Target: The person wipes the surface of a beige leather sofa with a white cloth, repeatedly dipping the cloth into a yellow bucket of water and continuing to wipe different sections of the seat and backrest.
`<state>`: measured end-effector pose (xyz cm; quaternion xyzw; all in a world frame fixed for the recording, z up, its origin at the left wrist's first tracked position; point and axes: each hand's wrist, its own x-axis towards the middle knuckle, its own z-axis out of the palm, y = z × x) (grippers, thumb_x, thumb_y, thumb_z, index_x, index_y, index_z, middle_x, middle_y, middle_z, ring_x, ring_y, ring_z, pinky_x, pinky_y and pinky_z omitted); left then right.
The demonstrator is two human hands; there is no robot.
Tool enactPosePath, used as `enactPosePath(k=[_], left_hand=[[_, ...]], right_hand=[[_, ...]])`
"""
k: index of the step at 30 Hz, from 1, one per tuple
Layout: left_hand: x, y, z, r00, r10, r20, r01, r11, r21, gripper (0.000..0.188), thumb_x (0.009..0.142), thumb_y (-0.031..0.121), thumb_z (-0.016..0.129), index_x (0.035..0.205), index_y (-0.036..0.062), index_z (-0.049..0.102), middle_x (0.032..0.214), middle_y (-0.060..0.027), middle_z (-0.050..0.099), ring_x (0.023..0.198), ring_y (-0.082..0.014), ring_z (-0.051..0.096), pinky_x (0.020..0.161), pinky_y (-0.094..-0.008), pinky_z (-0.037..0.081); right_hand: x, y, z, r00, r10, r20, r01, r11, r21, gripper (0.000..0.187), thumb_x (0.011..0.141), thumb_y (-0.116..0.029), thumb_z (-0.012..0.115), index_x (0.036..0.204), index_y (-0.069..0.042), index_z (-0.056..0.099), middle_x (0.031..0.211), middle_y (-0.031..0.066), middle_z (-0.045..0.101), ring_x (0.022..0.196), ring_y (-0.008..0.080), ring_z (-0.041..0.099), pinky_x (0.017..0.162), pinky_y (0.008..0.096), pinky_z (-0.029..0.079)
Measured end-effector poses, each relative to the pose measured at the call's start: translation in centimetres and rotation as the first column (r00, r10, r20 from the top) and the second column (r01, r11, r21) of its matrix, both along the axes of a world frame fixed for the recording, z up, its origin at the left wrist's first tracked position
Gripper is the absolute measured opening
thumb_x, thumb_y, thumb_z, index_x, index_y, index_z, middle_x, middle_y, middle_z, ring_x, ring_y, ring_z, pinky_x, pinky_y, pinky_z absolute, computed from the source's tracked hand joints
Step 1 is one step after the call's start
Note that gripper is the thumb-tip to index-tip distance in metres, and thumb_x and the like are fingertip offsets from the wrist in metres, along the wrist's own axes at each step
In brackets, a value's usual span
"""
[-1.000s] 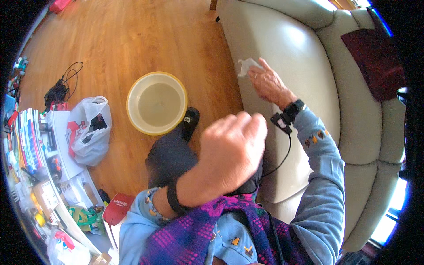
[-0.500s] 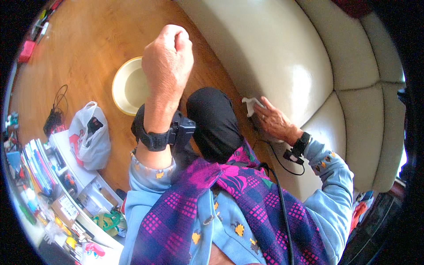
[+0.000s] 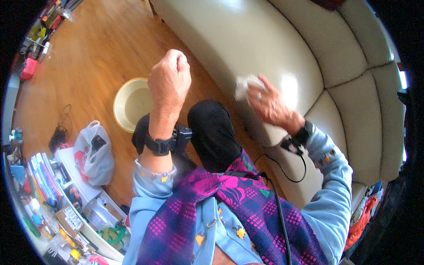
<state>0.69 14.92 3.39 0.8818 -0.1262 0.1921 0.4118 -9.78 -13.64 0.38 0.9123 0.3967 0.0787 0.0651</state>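
Note:
My right hand [image 3: 271, 104] presses a crumpled white cloth [image 3: 248, 87] against the beige sofa seat [image 3: 247, 39], near its front edge. The cloth sticks out past the fingertips and looks slightly blurred. Out in front of me, my left hand [image 3: 170, 81] is raised in a fist with its back toward me. Its palm is hidden, and nothing shows outside the curled fingers. Behind that fist, a cream basin [image 3: 123, 120] with a yellowish rim stands on the wooden floor [image 3: 97, 57].
A white plastic bag [image 3: 99, 163] sits on the left, beside a shelf unit [image 3: 106, 245] crowded with papers and small items. Black cable [image 3: 282, 212] runs over my scarf, with a loop near my right wrist. The sofa backrest [image 3: 353, 115] curves along the right.
My right hand has moved the cloth forward and a little left on the sofa seat. My left fist stays closed, appearing slightly lower as the whole view shifts.

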Motion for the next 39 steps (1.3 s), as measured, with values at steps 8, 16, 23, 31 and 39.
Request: enactPosePath(k=[8, 16, 23, 31, 39], left_hand=[[-0.4, -1.0, -0.6, 0.995, -0.014, -0.095, 0.025, 0.994, 0.11, 0.01, 0.092, 0.015, 0.059, 0.092, 0.0061, 0.062, 0.083, -0.0189, 0.067, 0.08, -0.0405, 0.065, 0.069, -0.0472, 0.052], [-0.6, -0.8, -0.7, 0.99, -0.049, -0.135, 0.067, 0.99, 0.127, 0.009, 0.092, 0.015, 0.059, 0.092, 0.0063, 0.061, 0.084, -0.018, 0.067, 0.08, -0.0404, 0.064, 0.067, -0.048, 0.051], [-0.1, -0.7, -0.7, 0.986, -0.01, -0.165, 0.04, 0.983, 0.179, 0.01, 0.092, 0.016, 0.059, 0.091, 0.0067, 0.062, 0.083, -0.0192, 0.067, 0.08, -0.0409, 0.065, 0.069, -0.0492, 0.051], [0.8, -1.0, -1.7, 0.996, 0.023, -0.088, 0.002, 0.962, 0.273, 0.022, 0.095, 0.024, 0.053, 0.091, 0.005, 0.064, 0.085, -0.0224, 0.069, 0.082, -0.0421, 0.068, 0.073, -0.0512, 0.055], [1.5, -2.3, -3.5, 0.996, -0.045, -0.08, 0.066, 0.957, 0.284, 0.024, 0.094, 0.026, 0.052, 0.094, 0.0062, 0.066, 0.088, -0.0222, 0.07, 0.086, -0.042, 0.068, 0.075, -0.0516, 0.054]], right_hand=[[24.9, 5.1, 0.4, 0.84, -0.403, 0.364, 0.411, 0.91, 0.06, 0.029, 0.097, -0.015, 0.047, 0.121, -0.007, 0.062, 0.143, 0.0085, 0.052, 0.138, 0.0251, 0.04, 0.116, 0.0471, 0.029], [27.8, 8.1, -7.5, 0.976, -0.216, 0.014, 0.217, 0.975, -0.057, 0.028, 0.091, -0.014, 0.053, 0.114, -0.014, 0.068, 0.147, 0.002, 0.048, 0.135, 0.0217, 0.042, 0.111, 0.0422, 0.035], [21.0, 5.3, -7.0, 0.991, -0.129, -0.016, 0.129, 0.991, -0.038, 0.025, 0.09, -0.009, 0.053, 0.109, -0.009, 0.069, 0.139, 0.0017, 0.056, 0.135, 0.019, 0.043, 0.113, 0.0401, 0.033], [5.0, 1.1, -6.5, 0.993, -0.081, -0.087, 0.044, 0.931, -0.362, 0.035, 0.088, -0.018, 0.056, 0.123, -0.014, 0.063, 0.142, 0.0027, 0.054, 0.141, 0.0182, 0.037, 0.122, 0.0488, 0.016], [-15.2, -3.1, -6.3, 0.968, -0.146, -0.206, 0.025, 0.868, -0.496, 0.037, 0.085, -0.03, 0.054, 0.117, -0.017, 0.069, 0.138, -0.0002, 0.058, 0.145, 0.0225, 0.03, 0.122, 0.059, 0.005]])
